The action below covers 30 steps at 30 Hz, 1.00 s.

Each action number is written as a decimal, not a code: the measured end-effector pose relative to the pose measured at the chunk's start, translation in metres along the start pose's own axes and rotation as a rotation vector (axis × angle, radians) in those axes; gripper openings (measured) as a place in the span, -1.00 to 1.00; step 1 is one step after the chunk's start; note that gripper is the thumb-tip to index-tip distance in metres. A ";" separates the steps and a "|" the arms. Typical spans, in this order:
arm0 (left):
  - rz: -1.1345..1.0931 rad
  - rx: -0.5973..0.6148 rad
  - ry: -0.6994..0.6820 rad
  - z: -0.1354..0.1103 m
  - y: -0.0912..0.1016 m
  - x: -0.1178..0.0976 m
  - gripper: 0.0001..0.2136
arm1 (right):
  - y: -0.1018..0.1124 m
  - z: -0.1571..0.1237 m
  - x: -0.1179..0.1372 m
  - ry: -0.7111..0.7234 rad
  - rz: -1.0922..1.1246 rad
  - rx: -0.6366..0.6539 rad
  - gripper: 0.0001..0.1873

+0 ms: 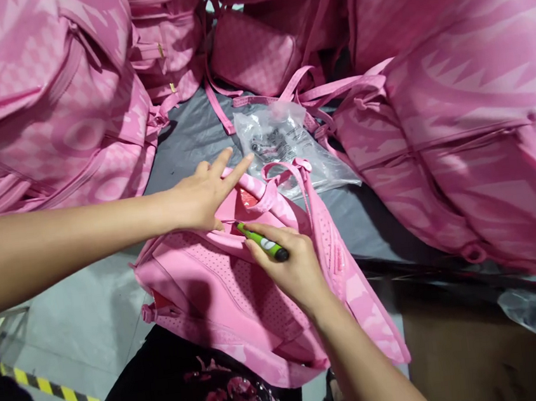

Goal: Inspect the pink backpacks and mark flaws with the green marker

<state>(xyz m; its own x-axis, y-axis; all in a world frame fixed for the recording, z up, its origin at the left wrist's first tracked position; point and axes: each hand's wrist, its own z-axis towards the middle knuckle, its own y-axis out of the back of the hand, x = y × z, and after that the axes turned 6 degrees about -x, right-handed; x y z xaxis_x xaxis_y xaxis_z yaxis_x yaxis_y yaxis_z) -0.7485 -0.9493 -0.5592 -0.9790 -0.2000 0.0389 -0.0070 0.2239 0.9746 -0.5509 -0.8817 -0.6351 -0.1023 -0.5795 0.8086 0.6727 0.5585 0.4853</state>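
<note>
A pink backpack (231, 278) with dotted mesh padding lies tilted across my lap and the table edge. My left hand (204, 191) rests on its upper part, fingers spread, the thumb near a seam or zip line. My right hand (293, 261) is closed around a small green pen-shaped tool (265, 242) with a black end and a white mark. The tool's dark tip points at the same seam, close to my left thumb. Whether the tip touches the fabric I cannot tell. Just beyond my left fingers, a red label (247, 197) shows beside the top handle.
A clear plastic bag (273, 136) with black print lies on the grey tabletop (185, 142) behind the backpack. Large pink bags (49, 121) stand on the left, at the back, and on the right (474, 115). Yellow-black tape (52, 386) marks the floor.
</note>
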 end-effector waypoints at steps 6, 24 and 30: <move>0.132 -0.038 0.041 0.005 -0.017 -0.007 0.22 | -0.031 0.000 -0.007 -0.020 0.041 -0.067 -0.72; 0.116 -0.028 -0.075 0.010 -0.020 0.011 -0.12 | -0.012 0.032 -0.013 0.245 -0.455 -0.221 -0.60; 0.068 -0.059 -0.035 0.015 -0.033 0.017 -0.29 | -0.049 0.071 -0.010 0.270 -0.562 0.053 -0.33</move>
<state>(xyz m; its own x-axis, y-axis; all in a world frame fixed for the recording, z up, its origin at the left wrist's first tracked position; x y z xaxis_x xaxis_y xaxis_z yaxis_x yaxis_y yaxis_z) -0.7684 -0.9457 -0.5940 -0.9833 -0.1524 0.0990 0.0710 0.1791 0.9813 -0.6344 -0.8609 -0.6437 -0.2365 -0.9190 0.3154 0.5322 0.1491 0.8334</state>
